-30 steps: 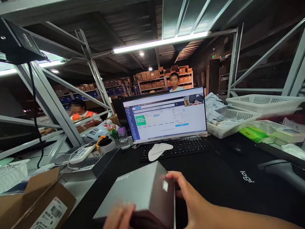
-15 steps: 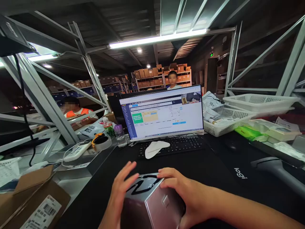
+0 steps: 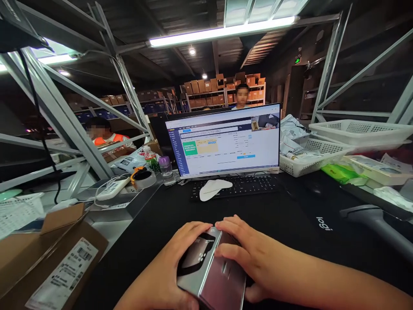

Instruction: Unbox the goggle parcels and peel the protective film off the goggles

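A shiny silver-pink box (image 3: 206, 269) with a black outline printed on its upper face is close in front of me, over the black desk mat. My left hand (image 3: 171, 269) clasps the box along its left side, fingers over the far edge and thumb low at the near side. On the opposite side, my right hand (image 3: 248, 258) grips it with fingers on the top edge and right face. The box's underside is out of sight. Beyond it, a white mouse-shaped flat piece (image 3: 214, 189) lies on the black keyboard (image 3: 251, 185).
A monitor (image 3: 222, 142) stands behind the keyboard. An open cardboard box (image 3: 64, 262) with a label is at left, near a tape roll (image 3: 142, 177) and purple-capped bottle (image 3: 167, 170). At right are white baskets (image 3: 303, 168) and a barcode scanner (image 3: 368, 215). Two people are beyond the desk.
My left hand has closed onto the box from being spread beside it. The box has turned and tilted, showing its printed face differently. The head view has shifted slightly.
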### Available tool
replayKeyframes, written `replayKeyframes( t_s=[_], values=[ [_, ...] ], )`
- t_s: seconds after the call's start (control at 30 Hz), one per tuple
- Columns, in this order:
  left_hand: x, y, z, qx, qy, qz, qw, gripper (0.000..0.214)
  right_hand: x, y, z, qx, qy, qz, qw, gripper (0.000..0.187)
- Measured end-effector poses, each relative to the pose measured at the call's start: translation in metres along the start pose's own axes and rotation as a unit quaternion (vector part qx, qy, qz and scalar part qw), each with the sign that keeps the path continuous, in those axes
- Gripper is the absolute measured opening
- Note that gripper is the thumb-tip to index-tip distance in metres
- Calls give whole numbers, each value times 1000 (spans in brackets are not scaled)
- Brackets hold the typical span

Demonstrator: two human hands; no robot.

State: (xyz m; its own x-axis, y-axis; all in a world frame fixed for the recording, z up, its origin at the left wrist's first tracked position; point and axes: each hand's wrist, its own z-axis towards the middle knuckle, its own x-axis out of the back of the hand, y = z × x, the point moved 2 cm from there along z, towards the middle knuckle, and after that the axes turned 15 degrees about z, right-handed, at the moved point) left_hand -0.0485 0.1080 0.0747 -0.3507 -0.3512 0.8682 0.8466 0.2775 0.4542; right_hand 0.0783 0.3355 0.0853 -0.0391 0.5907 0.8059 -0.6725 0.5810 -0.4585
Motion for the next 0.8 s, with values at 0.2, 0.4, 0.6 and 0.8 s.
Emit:
replayKeyframes(
  t_s=[0.2,0.4,0.6,0.8],
  values=[
    [4,1,-1,14,63,29,998,114,-13,1,1,8,-16,-37,999,115],
    [10,14,-12,45,111,61,991,110,10,2,2,49,49,-9,998,73],
    [13,8,-14,47,73,55,995,112,15,-2,6,131,99,-3,986,27],
    [14,-3,3,23,28,39,999,105,17,6,8,73,79,35,994,12]
  ],
)
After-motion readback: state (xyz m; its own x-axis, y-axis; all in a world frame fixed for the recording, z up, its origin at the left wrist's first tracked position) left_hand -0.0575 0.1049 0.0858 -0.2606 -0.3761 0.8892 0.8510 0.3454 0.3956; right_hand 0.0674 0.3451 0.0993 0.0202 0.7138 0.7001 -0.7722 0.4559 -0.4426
